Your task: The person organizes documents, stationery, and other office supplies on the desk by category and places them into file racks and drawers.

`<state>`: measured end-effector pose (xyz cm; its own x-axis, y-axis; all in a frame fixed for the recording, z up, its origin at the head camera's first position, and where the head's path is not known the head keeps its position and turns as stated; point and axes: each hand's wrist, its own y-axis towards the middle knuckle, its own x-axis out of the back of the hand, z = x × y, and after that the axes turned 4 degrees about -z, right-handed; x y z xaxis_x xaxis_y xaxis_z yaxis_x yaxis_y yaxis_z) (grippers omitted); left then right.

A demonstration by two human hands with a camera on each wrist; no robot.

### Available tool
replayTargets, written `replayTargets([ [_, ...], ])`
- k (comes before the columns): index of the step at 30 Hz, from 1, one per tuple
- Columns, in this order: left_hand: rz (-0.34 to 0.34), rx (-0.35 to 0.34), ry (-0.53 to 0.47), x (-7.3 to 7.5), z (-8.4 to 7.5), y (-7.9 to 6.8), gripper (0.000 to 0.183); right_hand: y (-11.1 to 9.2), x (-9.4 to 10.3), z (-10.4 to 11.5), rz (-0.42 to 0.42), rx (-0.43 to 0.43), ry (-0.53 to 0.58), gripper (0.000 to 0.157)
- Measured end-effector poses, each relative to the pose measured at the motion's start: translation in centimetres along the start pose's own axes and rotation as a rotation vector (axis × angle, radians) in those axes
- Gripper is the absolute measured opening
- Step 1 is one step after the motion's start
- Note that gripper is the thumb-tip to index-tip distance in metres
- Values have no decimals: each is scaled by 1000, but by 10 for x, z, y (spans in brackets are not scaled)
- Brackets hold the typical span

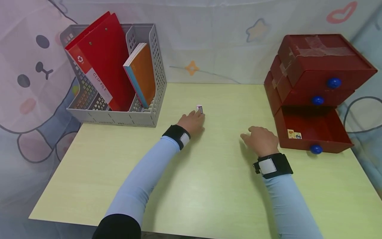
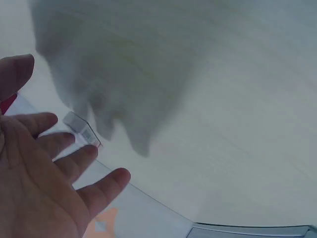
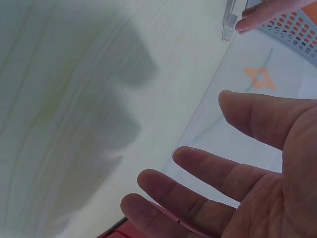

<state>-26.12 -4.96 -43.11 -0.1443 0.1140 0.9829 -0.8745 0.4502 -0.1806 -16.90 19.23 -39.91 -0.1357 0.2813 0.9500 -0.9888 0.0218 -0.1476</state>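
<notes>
A small white block [image 1: 199,108] with a printed side stands on the table, right at the fingertips of my left hand [image 1: 193,123]. In the left wrist view the block [image 2: 81,128] shows a barcode label, and the left hand [image 2: 44,168] has its fingers spread beside it, not curled round it. My right hand [image 1: 262,141] hovers over the table by the pulled-out bottom drawer [image 1: 322,124], holding nothing. Its fingers are apart and loosely bent in the right wrist view, where the hand [image 3: 257,163] faces the backdrop. Two small yellowish printed pieces [image 1: 294,134] lie in that drawer.
At the back left, a grey basket [image 1: 119,118] holds a red file [image 1: 104,63] and an orange-covered book [image 1: 144,73]. The red drawer unit [image 1: 322,63] with blue knobs stands at the back right. A printed cloth [image 1: 215,43] hangs behind the table [image 1: 221,186].
</notes>
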Motion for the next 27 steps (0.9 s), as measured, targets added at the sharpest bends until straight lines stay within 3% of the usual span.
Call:
replayTargets([
  [3,4,-43,25,-1,2,-1,57,-1,-1,1,-2,-4,0,53],
  [9,-114,-132,-15,0,8,-3,32,-2,-2,2,-18,-2,1,52],
  [14,-156,-142,-77,5,10,-8,26,-3,-1,5,-8,-2,0,53],
  [17,-161,-94,-77,4,11,-10,26,-3,0,6,-2,-1,-3,53],
  [20,-150,13,-59,0,12,-11,31,-3,1,8,0,2,-1,52],
  [24,-158,175,-18,-8,14,-10,51,-4,0,9,6,0,4,52],
  [27,-179,250,-5,-12,14,-8,58,-5,-1,10,19,-5,8,53],
])
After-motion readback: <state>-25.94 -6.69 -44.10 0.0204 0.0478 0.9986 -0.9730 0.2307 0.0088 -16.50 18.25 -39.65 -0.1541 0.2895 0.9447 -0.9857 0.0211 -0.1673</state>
